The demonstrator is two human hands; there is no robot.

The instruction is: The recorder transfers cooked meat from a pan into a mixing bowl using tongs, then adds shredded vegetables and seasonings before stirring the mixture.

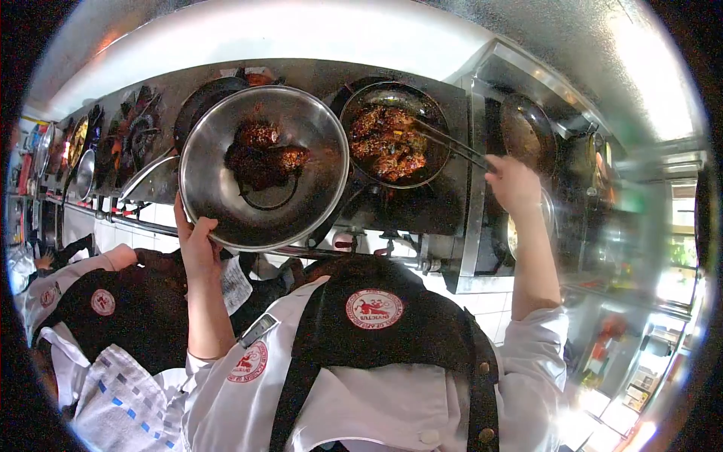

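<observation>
My left hand [200, 240] grips the near-left rim of a large stainless steel mixing bowl [206, 186], thumb over the edge. Several dark glazed pieces of food [262, 152], probably meat, with pale seeds lie in the bowl, along with smears of sauce. My right hand [514, 183] is closed around dark metal tongs [457, 146]. The tips of the tongs reach into a round dark pan [438, 166] on the stove, just right of the bowl. Glossy brown seeded food [390, 141] fills much of that pan. Whether the tongs pinch a piece is unclear.
A dark pan [197, 101] sits partly hidden behind the bowl. Stove burners [138, 133] run leftward, with a gas rail [152, 227] along the front. At right, another pan [528, 133] stands past a metal divider [476, 186]. A person in a black apron [130, 308] stands close at left.
</observation>
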